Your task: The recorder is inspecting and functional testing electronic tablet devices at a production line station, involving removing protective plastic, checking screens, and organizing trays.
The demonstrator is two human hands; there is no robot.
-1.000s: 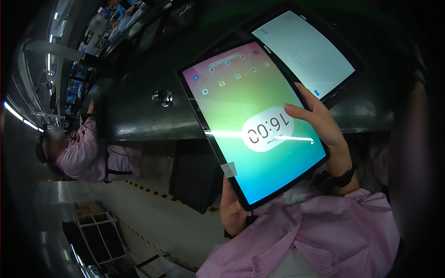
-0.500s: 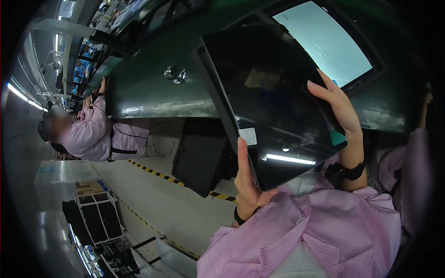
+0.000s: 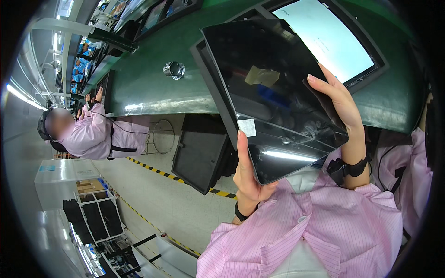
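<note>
A black, glossy tablet [image 3: 273,111] is held up between my two hands, tilted, with light streaks reflected in its face. A small pale square sticker [image 3: 247,128] sits on its left edge. My left hand [image 3: 249,178] grips the lower left edge, its thumb stretched up beside the sticker. The right side is held by my right hand [image 3: 340,99], with the thumb on the front edge and other fingers partly hidden behind. Beyond it, a second tablet with a lit white screen [image 3: 324,37] lies in a dark tray on the green bench. A dark tray edge [image 3: 215,83] shows behind the held tablet.
A shiny metal cylinder [image 3: 174,70] stands on the green bench [image 3: 148,88]. Black trays [image 3: 199,155] are stacked below the bench edge, near yellow-black floor tape [image 3: 157,171]. At the left, a co-worker [image 3: 88,134] in pink works at the bench; another pink sleeve [image 3: 410,167] shows at the right.
The held tablet has tilted slightly, and the reflections in it have shifted. My grip looks the same. The picture is brighter, and the co-worker's hands at the left have moved a little.
</note>
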